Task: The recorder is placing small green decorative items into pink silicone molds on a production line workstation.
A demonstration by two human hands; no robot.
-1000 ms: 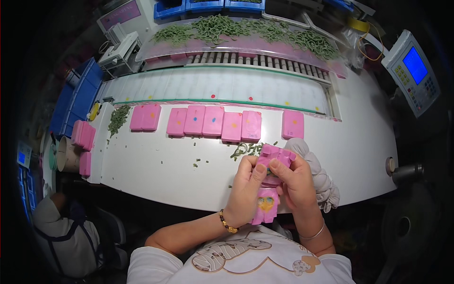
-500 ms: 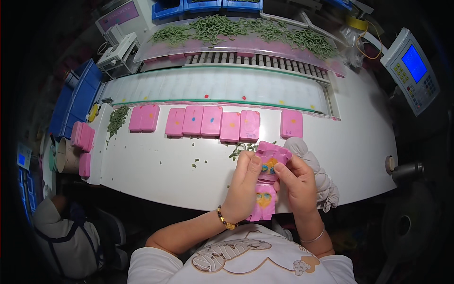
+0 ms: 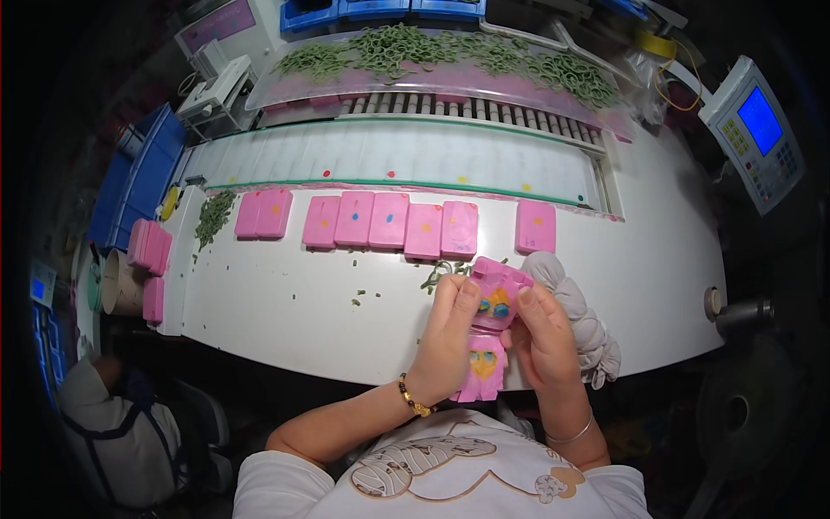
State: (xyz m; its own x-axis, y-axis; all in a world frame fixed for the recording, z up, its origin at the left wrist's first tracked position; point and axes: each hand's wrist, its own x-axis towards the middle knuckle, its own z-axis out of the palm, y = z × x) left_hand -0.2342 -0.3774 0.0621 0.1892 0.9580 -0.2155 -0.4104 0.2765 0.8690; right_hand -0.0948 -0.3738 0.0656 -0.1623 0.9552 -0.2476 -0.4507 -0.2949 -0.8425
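Note:
Above the table's near edge I hold a pink rubber mould (image 3: 496,292), folded open in two halves. Yellow and blue patches mark its inner faces, and the lower half (image 3: 482,370) hangs down between my wrists. My left hand (image 3: 448,324) grips its left side, thumb up near the top. On the right side, my right hand (image 3: 545,333) pinches the upper half with thumb and fingers. Small green wax pieces (image 3: 439,275) lie just beyond my left hand. A bundled pale cloth or pair of gloves (image 3: 581,316) rests beside my right hand.
Several pink mould blocks (image 3: 354,219) stand in a row before a conveyor belt (image 3: 389,156). Behind it, a clear tray (image 3: 268,93) carries many green wax rings (image 3: 389,52). A control panel (image 3: 761,130) stands right; a blue bin (image 3: 138,186) is left. Another person (image 3: 130,441) sits lower left.
My right thumb has shifted up and right off the mould's coloured face, showing more of the blue patches. The coloured dots on the conveyor have moved left.

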